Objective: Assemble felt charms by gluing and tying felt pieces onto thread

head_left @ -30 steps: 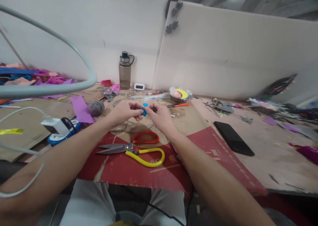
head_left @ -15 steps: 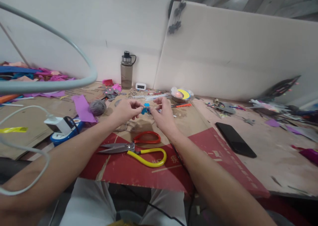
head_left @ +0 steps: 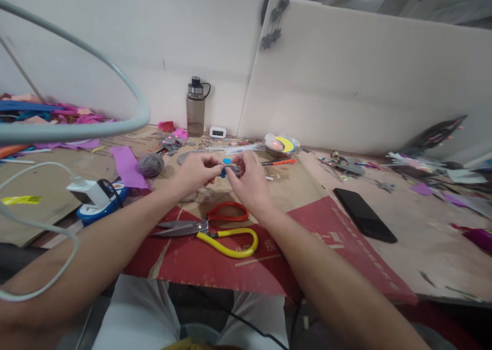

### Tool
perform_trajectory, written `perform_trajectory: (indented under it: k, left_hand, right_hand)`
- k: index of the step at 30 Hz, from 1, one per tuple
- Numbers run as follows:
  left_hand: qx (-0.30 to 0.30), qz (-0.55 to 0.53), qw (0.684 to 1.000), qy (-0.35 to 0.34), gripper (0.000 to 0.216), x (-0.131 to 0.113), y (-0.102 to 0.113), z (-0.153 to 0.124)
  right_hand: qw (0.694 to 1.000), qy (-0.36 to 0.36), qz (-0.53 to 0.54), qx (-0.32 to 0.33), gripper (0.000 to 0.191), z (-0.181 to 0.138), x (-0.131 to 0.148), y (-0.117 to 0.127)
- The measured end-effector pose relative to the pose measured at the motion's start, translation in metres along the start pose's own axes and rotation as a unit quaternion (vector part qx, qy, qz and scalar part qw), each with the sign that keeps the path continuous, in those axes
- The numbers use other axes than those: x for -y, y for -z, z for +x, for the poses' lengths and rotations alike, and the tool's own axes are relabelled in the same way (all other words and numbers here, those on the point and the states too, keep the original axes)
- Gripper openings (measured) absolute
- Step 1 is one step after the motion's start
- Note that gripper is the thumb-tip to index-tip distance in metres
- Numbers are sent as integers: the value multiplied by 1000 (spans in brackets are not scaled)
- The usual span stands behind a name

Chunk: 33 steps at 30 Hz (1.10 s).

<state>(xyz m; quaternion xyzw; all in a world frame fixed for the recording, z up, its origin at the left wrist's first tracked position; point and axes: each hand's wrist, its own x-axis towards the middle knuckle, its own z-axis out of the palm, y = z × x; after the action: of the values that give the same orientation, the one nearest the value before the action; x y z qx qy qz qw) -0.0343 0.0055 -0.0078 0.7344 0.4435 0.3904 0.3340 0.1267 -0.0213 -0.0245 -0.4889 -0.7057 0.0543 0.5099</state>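
Observation:
My left hand (head_left: 197, 171) and my right hand (head_left: 250, 178) meet over the middle of the cardboard-covered table (head_left: 295, 186). Both pinch a small blue piece (head_left: 224, 171) held between their fingertips, with a greyish bit at its right side that I cannot make out. Just in front of my hands lie scissors (head_left: 209, 229) with one red and one yellow handle loop, blades pointing left, on a red printed cardboard sheet (head_left: 215, 263).
A grey water bottle (head_left: 195, 106), a small white clock (head_left: 217, 132) and a bowl with yellow (head_left: 280, 145) stand at the back. A grey yarn ball (head_left: 150, 165), purple paper (head_left: 128, 166) and a white charger (head_left: 87, 192) lie left. A black phone (head_left: 363, 214) lies right.
My hands have closed in on each other, the right fingers now curled tighter over the blue piece. The view has shifted slightly; the scissors have not moved.

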Motion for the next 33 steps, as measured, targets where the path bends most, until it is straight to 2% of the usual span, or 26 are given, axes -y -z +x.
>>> perform_trajectory:
  k: [2,4,6,8,12,18,22,26,30,33]
  left_hand:
    - [11,-46,999,14,20,0,0,1]
    - [19,-82,996,24,19,-1,0,1]
    - [28,-100,994,27,17,-2,0,1]
    - [41,-119,992,23,16,-4,-1,1]
    - [64,-142,988,14,23,-3,-3,1]
    - [38,-52,998,-14,27,-2,-2,-1]
    - [31,-22,999,-12,24,-8,1,-3]
    - [-1,7,1000,-26,19,-11,2,-5]
    - [-29,0,998,-51,19,-5,-1,-5]
    - [-36,4,997,-62,21,1,-3,-4]
  right_hand:
    - [999,-32,29,-10,21,1,-2,0]
    - [994,-62,90,25,24,2,-3,-1]
    - [985,-72,139,70,16,3,-5,-1]
    - [984,-66,147,81,7,3,-6,0]
    - [994,-41,86,57,7,3,-5,3]
    - [998,25,-23,44,7,2,-4,4]
    - [999,31,-4,35,4,2,-4,4]
    - [998,63,-11,27,7,2,-4,5]
    - [996,80,-41,19,13,2,-2,7]
    - [997,60,-48,33,15,1,0,8]
